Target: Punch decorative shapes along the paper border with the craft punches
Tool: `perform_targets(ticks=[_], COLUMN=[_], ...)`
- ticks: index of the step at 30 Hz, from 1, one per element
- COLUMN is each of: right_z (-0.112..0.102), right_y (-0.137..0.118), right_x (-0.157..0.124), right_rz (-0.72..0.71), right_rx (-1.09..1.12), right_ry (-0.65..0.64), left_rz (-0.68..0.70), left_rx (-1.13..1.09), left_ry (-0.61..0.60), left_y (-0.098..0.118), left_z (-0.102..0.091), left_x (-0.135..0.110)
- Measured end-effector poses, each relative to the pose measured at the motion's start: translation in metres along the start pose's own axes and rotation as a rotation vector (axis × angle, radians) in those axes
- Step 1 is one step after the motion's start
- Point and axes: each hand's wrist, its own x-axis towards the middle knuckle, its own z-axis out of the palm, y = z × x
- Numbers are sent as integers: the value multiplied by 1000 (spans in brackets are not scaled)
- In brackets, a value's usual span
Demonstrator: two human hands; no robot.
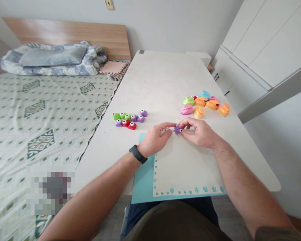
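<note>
Both my hands meet over the far edge of a white paper sheet (188, 167) whose borders carry punched-out shapes. My left hand (157, 137) and my right hand (199, 132) pinch a small purple craft punch (177, 129) between their fingertips at the sheet's top edge. The white sheet lies on a light blue sheet (143, 180). A black watch is on my left wrist.
A cluster of small green, purple and red punches (129, 118) lies to the left on the white table (160, 77). A group of larger orange, pink, green and blue punches (205, 104) lies to the right. A bed (40, 110) adjoins the table's left side; white cabinets stand right.
</note>
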Motion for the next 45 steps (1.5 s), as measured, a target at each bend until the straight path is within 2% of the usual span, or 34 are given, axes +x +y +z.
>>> perform_targets(ticks=[13, 32, 39, 45], right_z=[1, 0, 4, 7], right_y=[0, -4, 9, 18], right_x=[-1, 0, 4, 8], right_rz=[-39, -49, 66, 120], right_rx=[-5, -38, -11, -99], right_ry=[87, 37, 236, 309], left_rz=[-28, -33, -66, -76], left_rx=[16, 18, 39, 43], left_ry=[0, -16, -17, -19], left_y=[0, 2, 7, 9], left_z=[0, -1, -2, -1], left_x=[0, 0, -1, -1])
